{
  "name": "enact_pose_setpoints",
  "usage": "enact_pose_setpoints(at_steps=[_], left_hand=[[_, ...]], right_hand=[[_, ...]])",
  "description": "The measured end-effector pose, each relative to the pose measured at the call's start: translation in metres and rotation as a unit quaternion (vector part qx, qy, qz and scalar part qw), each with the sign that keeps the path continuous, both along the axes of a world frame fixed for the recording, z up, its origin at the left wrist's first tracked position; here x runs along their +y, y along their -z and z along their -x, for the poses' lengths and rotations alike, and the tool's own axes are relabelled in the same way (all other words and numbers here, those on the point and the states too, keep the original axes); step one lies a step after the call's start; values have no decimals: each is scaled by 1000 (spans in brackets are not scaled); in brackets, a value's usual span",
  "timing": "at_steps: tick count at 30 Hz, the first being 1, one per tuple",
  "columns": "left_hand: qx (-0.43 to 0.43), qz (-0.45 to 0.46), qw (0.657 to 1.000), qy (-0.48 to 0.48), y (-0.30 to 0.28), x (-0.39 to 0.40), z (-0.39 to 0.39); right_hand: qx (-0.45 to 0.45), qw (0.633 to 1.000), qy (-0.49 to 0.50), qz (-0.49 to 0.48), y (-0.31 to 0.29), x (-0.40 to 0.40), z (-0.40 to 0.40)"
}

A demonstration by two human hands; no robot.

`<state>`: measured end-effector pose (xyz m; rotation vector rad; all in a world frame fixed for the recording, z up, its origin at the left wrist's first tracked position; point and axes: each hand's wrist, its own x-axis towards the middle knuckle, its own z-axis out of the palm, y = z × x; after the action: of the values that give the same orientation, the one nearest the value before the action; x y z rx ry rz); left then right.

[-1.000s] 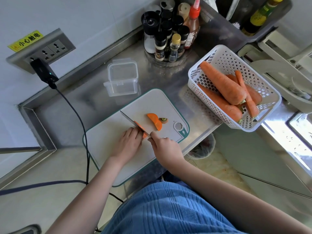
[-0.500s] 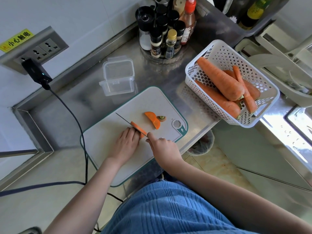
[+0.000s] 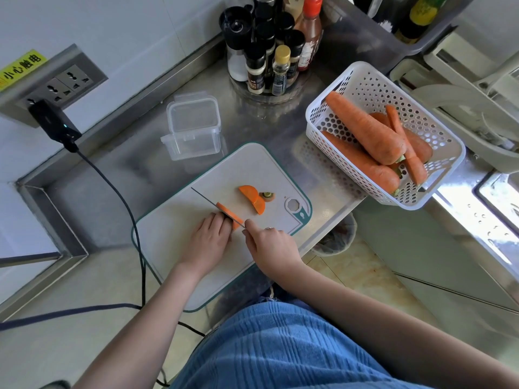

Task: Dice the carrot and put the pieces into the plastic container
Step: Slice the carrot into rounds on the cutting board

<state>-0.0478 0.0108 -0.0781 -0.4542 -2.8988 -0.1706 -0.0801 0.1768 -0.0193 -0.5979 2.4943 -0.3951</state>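
Observation:
A carrot piece [image 3: 228, 214] lies on the white cutting board [image 3: 168, 237]. My left hand [image 3: 209, 240] holds it down with curled fingertips. My right hand [image 3: 271, 247] grips the handle of a knife [image 3: 209, 200], whose blade lies along the carrot piece. A half-round carrot chunk [image 3: 252, 199] and the cut-off stem end [image 3: 268, 195] rest further right on the board. The clear plastic container [image 3: 193, 126] stands open beyond the board, with nothing in it.
A white basket [image 3: 351, 88] with several whole carrots sits at the right, overhanging the counter edge. A rack of spice bottles [image 3: 269, 51] stands at the back. A black cable [image 3: 118, 192] runs from the wall socket past the board's left edge.
The knife blade has shifted slightly along the carrot piece under my left hand. Both hands stay at the same spot on the board.

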Motion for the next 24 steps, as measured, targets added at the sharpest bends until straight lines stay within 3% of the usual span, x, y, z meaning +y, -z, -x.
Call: enact_pose_setpoints(at_steps=[15,24], left_hand=[[-68,-39,997,4,-5,-1,2],[-53,-32,998,-3,-5,1,2]], right_hand=[[-4,1000,5,19,-1,1,2],[-13,1000,9,12,-1,0,-1]])
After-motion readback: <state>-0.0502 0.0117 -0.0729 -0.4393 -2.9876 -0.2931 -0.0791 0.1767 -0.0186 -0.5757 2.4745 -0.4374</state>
